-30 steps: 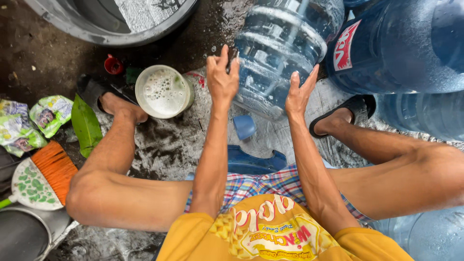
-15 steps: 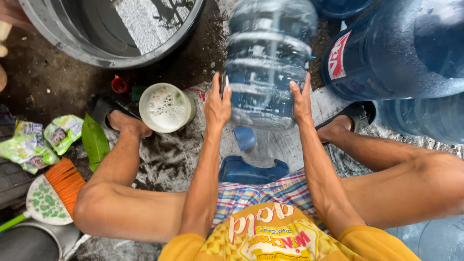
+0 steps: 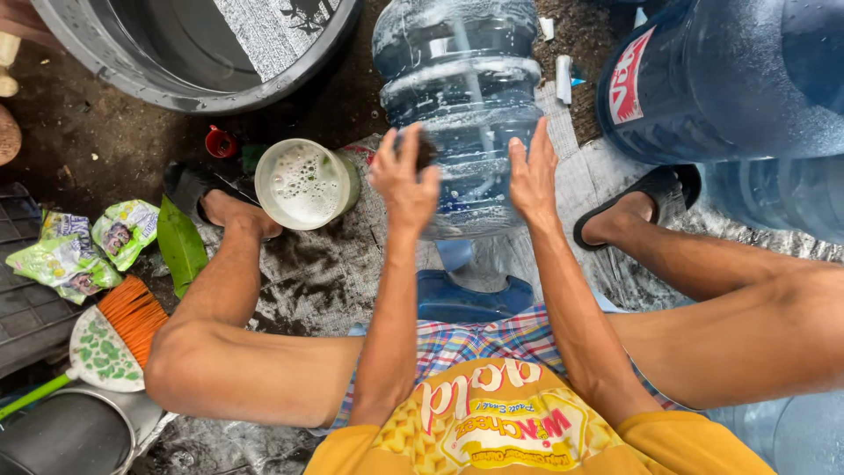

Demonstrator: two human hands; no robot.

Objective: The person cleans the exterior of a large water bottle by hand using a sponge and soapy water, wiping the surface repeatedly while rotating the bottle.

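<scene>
The big clear water jug [image 3: 462, 105] lies between both hands, wet and soapy, so likely slippery, bulky and light if empty. The left hand [image 3: 403, 180] grips a dark scrubber against it; the right hand [image 3: 533, 176] presses open-palmed on its ribbed side, the best hold

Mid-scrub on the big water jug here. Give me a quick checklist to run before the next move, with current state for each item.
1. Left hand has the scrubber: ok, fingers closed on a small dark pad against the soapy water jug.
2. Right hand steadies the jug: ok, open palm at its side.
3. Jug covered in suds: ok, foam streaks on its ribs.
4. Soapy cup within reach: ok, upright beside the left foot, foam inside.
5. Jug capped or open: cannot tell, its neck points toward the person and is partly hidden.
6. Brush out of the way: ok, lying off to the left.
</scene>
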